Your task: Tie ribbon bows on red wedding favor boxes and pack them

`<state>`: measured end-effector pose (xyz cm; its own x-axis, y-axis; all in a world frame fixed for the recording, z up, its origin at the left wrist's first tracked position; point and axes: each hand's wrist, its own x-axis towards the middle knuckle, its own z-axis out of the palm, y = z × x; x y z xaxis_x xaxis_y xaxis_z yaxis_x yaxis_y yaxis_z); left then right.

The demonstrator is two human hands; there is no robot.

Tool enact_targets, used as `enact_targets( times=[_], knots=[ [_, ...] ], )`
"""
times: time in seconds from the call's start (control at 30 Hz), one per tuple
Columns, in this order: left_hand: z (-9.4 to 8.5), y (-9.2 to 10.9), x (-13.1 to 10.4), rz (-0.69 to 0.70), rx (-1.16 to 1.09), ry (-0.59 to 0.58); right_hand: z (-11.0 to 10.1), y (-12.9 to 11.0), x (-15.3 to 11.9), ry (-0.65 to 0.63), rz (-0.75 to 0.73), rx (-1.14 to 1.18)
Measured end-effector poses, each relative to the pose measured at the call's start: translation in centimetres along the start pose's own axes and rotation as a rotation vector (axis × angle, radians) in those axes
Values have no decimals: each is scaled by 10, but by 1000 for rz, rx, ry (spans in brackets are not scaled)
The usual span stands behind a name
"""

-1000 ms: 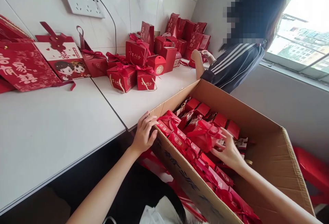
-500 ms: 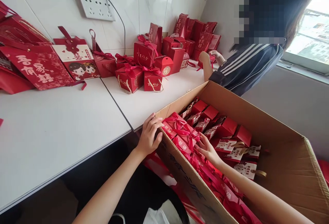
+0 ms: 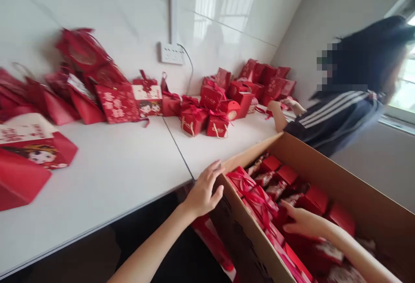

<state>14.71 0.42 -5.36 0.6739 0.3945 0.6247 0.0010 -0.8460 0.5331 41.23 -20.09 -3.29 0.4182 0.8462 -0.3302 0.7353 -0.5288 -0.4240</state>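
My left hand [image 3: 205, 191] grips the near corner of a large cardboard box [image 3: 327, 164], its fingers over the rim and its thumb against the outside wall. Inside the box, my right hand [image 3: 300, 220] is slightly blurred, with fingers stretched out and nothing visible held in them. It is just right of a row of red gift boxes with ribbon bows [image 3: 259, 200]. Plain-topped red gift boxes [image 3: 316, 198] stand in rows beyond it. Whether its fingertips touch any of them is unclear.
Along the wall, a white table [image 3: 129, 166] holds red gift bags [image 3: 115, 103] and small red boxes with rope handles [image 3: 194, 120]. A person in a dark striped jacket [image 3: 337, 114] handles something red at the far end. A power strip [image 3: 171, 53] is on the wall.
My view has swung left and up, showing more bags at the left. My right hand has come off the ribboned boxes and shifted right. My left hand stays on the box corner.
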Motion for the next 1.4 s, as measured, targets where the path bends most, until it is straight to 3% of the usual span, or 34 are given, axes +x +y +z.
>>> enact_targets(
  times=[0.13, 0.23, 0.33, 0.43, 0.57, 0.67, 0.8, 0.97, 1.13, 1.2, 1.27, 1.4],
  knots=[
    [-60, -8, 16, -47, 104, 111, -45, -44, 20, -63, -21, -245],
    [-113, -26, 26, -95, 249, 242, -51, -106, 42, -45, -195, -205],
    [-164, -45, 21, -147, 446, 357, -37, -175, 64, -45, -444, -147],
    [-215, -51, -3, -204, 644, 493, -16, -240, 83, -87, -685, -81],
    [-275, -35, -48, -252, 908, 786, 16, -322, 99, -195, -927, -115],
    [-301, -25, -77, -423, 1112, 939, 41, -377, 104, -263, -1067, -116],
    [-307, -30, -102, -681, 1166, 814, 70, -431, 106, -260, -1209, 0],
    [-300, -23, -119, -569, 951, 863, 76, -471, 101, -250, -1299, -3],
    [-281, -5, -114, -489, 604, 708, 53, -495, 97, -101, -1337, 108],
    [-271, -12, -105, -369, 553, 703, 44, -499, 100, -26, -1380, 167],
    [-263, -29, -92, -272, 504, 715, 36, -501, 105, -33, -1454, 196],
    [-262, -74, -59, -338, 364, 659, 22, -499, 118, -298, -1526, 96]
  ],
)
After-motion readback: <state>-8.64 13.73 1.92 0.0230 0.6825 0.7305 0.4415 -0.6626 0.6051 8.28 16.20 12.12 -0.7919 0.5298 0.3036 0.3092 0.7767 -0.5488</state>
